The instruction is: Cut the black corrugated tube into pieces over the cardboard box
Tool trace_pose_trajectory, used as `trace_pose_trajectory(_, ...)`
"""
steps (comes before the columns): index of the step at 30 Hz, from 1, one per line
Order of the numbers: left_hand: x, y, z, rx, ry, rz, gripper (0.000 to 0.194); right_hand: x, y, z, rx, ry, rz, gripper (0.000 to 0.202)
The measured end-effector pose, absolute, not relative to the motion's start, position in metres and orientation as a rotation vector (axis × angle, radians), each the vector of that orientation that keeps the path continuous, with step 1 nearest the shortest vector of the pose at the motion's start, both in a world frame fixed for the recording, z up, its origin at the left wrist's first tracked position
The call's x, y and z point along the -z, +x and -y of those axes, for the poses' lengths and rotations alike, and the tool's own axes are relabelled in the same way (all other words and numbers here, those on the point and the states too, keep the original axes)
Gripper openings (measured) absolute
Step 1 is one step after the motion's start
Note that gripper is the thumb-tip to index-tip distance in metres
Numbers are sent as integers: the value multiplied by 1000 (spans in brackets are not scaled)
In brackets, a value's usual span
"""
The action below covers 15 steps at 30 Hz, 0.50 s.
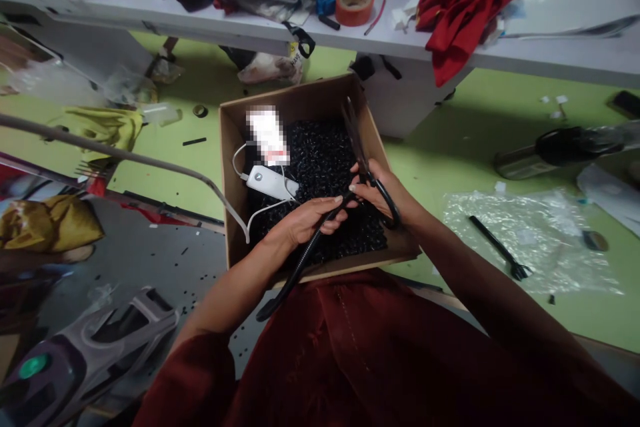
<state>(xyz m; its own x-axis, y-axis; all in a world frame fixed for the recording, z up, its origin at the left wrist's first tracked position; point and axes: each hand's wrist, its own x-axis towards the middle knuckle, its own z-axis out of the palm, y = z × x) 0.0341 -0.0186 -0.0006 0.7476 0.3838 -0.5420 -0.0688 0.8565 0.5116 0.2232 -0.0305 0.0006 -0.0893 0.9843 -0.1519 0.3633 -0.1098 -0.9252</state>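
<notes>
1. I get a broad yellow-green flat tabletop (pixel 450 133), spanning left to right; near edge has a thin pale strip at right, dark along the left part.
2. Above it I see a long pale lilac-white shelf (pixel 525 53), running across the top, raised off the tabletop.
3. Upright pale grey panels (pixel 400 97) stand beneath the shelf, left and right.
4. Floor: smooth grey floor (pixel 167 250), lower left, small dark bits (pixel 190 300) scattered over it.
5. Light: dim and soft from where I watch; shadows under the shelf, brighter sheen on its top at upper right.
</notes>
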Motion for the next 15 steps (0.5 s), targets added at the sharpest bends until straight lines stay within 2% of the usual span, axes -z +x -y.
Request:
trace_pose_trajectory(5,-1,31,13,-505,760,-924,44,-12,225,28,-963,-1673,1633,40)
trace_pose_trajectory(8,0,25,6,-620,928,-1042,51,-11,230,37,-1039,-1695,1644,48)
trace_pose_trajectory(15,10,13,-5,-732,1199,-1145,46,2,225,61,-1294,-1664,1648,49)
